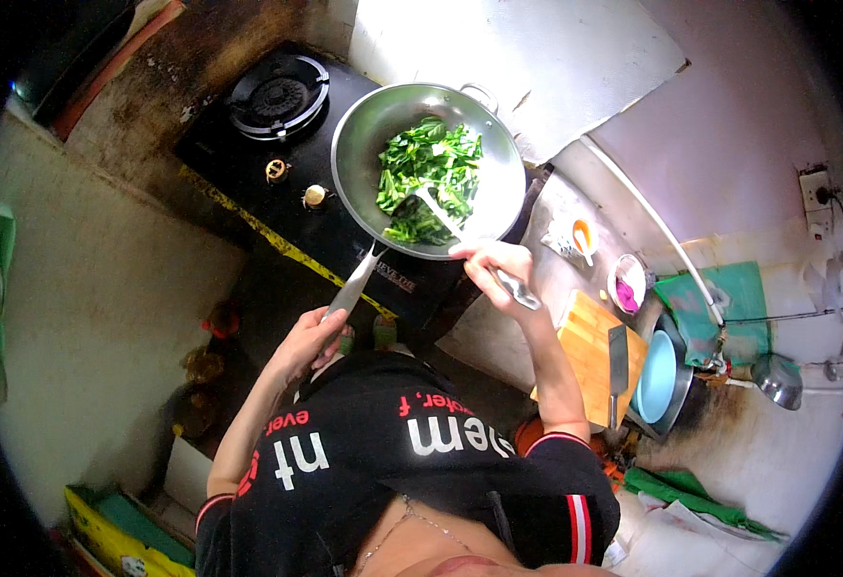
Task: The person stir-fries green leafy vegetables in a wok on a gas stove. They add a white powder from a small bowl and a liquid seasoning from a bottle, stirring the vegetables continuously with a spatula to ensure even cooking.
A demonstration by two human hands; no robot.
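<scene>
A wide steel wok (354, 144) sits on the right side of the black gas stove, with chopped leafy greens (441, 159) heaped in it. My left hand (312, 340) is closed around the wok's long handle (352, 286). In my right hand (498, 272) I grip a metal spatula (441, 213) by its handle. The spatula's dark blade rests among the greens at the near side of the wok and is partly covered by them.
An unused burner (280, 94) lies left of the wok, with stove knobs (315, 196) before it. On the right-hand counter are a cutting board (585, 356) with a cleaver (619, 365), a blue basin (656, 377), a small bowl (636, 274) and an orange seasoning container (583, 234).
</scene>
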